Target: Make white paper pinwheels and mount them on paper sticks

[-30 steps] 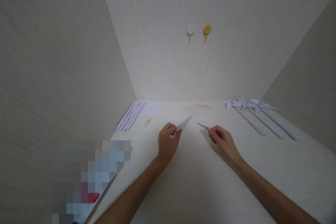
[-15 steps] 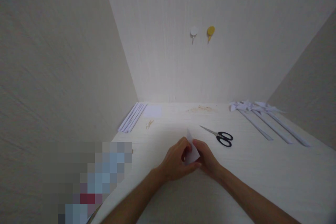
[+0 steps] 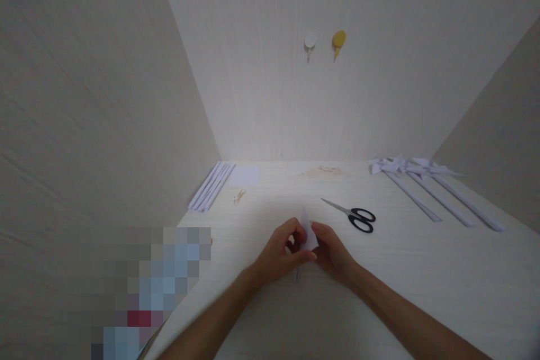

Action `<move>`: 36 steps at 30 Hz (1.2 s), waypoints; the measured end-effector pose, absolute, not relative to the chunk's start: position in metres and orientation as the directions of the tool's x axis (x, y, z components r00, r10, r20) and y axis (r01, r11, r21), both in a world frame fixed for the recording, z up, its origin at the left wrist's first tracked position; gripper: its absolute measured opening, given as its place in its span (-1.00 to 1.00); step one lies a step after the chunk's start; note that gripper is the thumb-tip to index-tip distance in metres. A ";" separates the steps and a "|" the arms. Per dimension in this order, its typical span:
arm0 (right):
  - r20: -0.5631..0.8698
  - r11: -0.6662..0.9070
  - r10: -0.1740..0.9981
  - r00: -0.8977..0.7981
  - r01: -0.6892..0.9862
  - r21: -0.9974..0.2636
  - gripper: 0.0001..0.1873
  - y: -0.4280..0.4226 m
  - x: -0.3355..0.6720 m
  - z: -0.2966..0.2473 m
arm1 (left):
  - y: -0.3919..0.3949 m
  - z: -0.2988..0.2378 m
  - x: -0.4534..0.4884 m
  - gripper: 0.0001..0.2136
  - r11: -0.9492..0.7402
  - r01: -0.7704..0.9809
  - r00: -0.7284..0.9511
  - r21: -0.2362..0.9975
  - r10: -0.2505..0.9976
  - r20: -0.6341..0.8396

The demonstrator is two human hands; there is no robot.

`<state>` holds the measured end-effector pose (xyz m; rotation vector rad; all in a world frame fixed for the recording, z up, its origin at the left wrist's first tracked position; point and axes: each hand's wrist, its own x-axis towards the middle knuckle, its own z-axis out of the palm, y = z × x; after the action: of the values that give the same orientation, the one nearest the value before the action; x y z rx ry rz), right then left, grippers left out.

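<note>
A small piece of white paper (image 3: 309,238), folded or bent to a point at its top, stands between my two hands over the middle of the table. My left hand (image 3: 283,250) is closed on its left side, the fingers curled and the thumb stretched along the lower edge. On the other side my right hand (image 3: 335,250) pinches the paper's right edge; some of its fingers are hidden behind the sheet. A thin pale tip shows below my left hand, and I cannot make out what it is. Scissors (image 3: 354,217) with black handles lie to the right, beyond my right hand.
Rolled white paper sticks (image 3: 211,187) and a flat white sheet (image 3: 245,175) lie at the back left, near some small wooden sticks (image 3: 239,197). More thin sticks (image 3: 327,171) are scattered at the back. White paper pinwheels (image 3: 396,165) on paper stems rest at the right. Two hooks (image 3: 339,39) hang on the wall.
My left thumb has drawn back slightly to the left along the paper, and the paper has turned a little. A thin tip now shows below my left hand. The view has shifted slightly.
</note>
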<state>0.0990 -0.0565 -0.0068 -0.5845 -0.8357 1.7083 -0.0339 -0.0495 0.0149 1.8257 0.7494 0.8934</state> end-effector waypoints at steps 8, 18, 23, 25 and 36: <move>0.004 -0.189 0.961 -0.276 -0.669 -0.719 -0.82 -0.056 0.100 -0.005 | -0.052 0.015 -0.032 -0.74 -0.359 0.070 0.505 0.931 0.818 0.277; -0.052 -0.034 0.998 0.022 -0.510 -0.860 -0.87 -0.051 0.107 -0.011 | -0.034 0.011 -0.038 -0.82 -0.177 -0.090 0.069 0.980 0.981 0.183; -0.014 0.019 0.996 0.086 -0.375 -0.927 -0.80 -0.046 0.110 -0.020 | -0.028 0.009 -0.038 -0.77 0.071 -0.390 -0.003 0.918 0.997 -0.078; 0.013 0.043 0.995 0.094 -0.333 -0.942 -0.78 -0.046 0.110 -0.021 | -0.029 0.011 -0.037 -0.76 0.120 -0.444 0.022 0.888 0.992 -0.123; -0.008 0.033 0.991 0.134 -0.306 -0.951 -0.72 -0.047 0.108 -0.019 | -0.026 0.007 -0.037 -0.78 0.144 -0.472 0.101 0.870 0.989 -0.109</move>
<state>0.1076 -0.0474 -0.0185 -1.0289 -0.8885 1.2343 -0.0370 -0.0263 0.0072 0.7816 0.8485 1.2595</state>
